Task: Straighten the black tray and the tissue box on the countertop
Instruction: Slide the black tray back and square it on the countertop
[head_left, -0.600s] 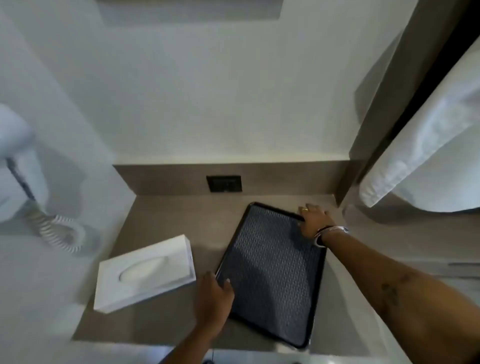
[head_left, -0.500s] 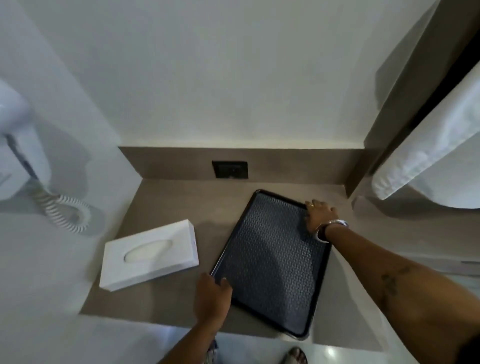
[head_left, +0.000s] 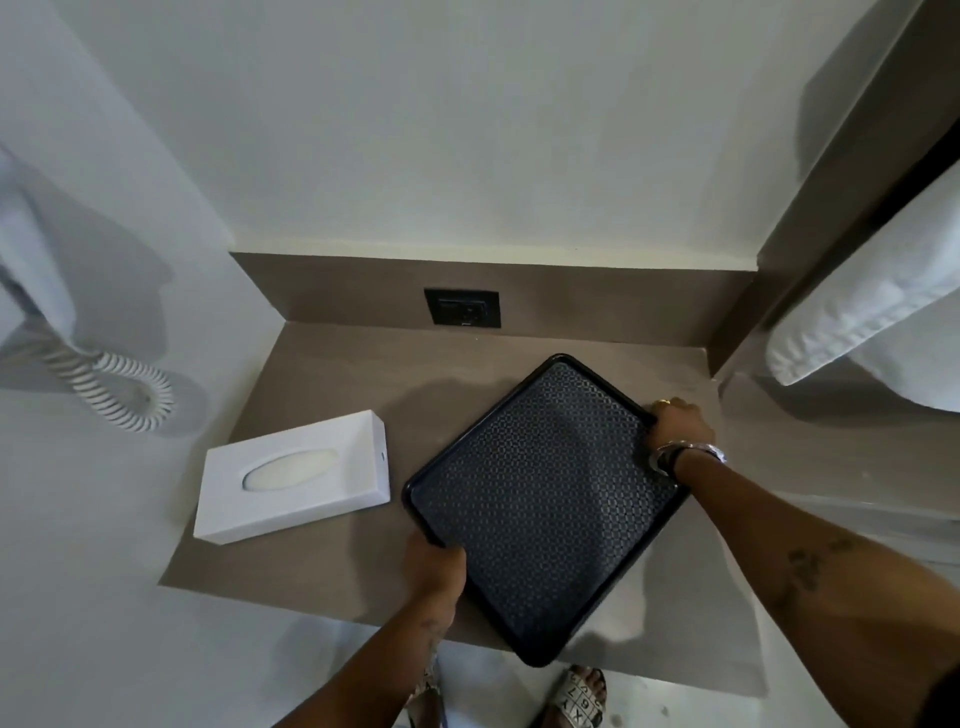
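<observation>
Fingers (head_left: 441, 553) of the left hand (head_left: 434, 569) and right hand (head_left: 680, 423) are clamped on opposite rims of the black tray (head_left: 540, 499), laid askew, one corner overhanging the counter (head_left: 332, 374). Left of them, apart, lies the tissue box (head_left: 296, 475).

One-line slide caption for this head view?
Both hands, left and right, grip opposite edges of the skewed black tray on the countertop; tissue box sits untouched alongside.
</observation>
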